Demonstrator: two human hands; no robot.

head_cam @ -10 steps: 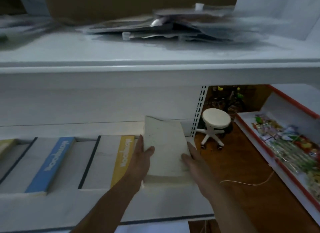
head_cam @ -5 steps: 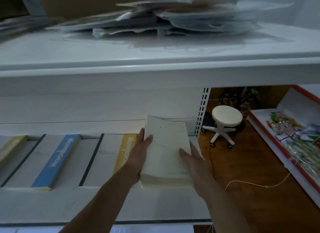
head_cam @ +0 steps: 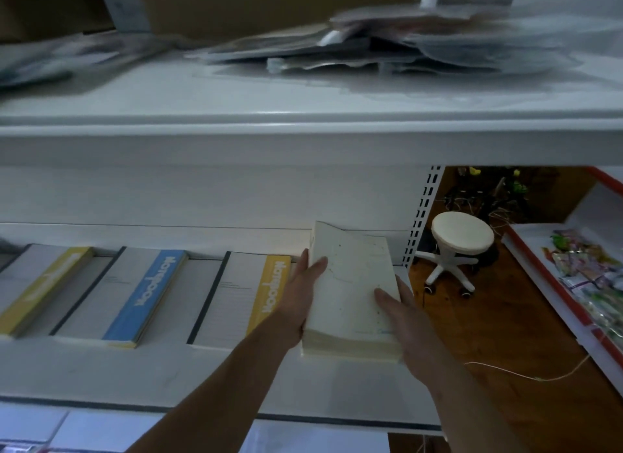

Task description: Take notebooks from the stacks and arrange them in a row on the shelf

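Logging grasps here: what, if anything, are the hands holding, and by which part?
The cream notebook stack, by its long sides: left hand on the left edge, right hand on the right edge, thumbs on top.

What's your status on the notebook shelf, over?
The left hand and right hand hold the cream notebook stack. Stack at row's right end, beside yellow-banded notebook. Nothing blocking.

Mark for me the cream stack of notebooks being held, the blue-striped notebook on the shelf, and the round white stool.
cream stack of notebooks [head_cam: 352,277]: head view, middle of top cover.
blue-striped notebook [head_cam: 150,292]: head view, on the blue band.
round white stool [head_cam: 462,229]: head view, centre of seat.
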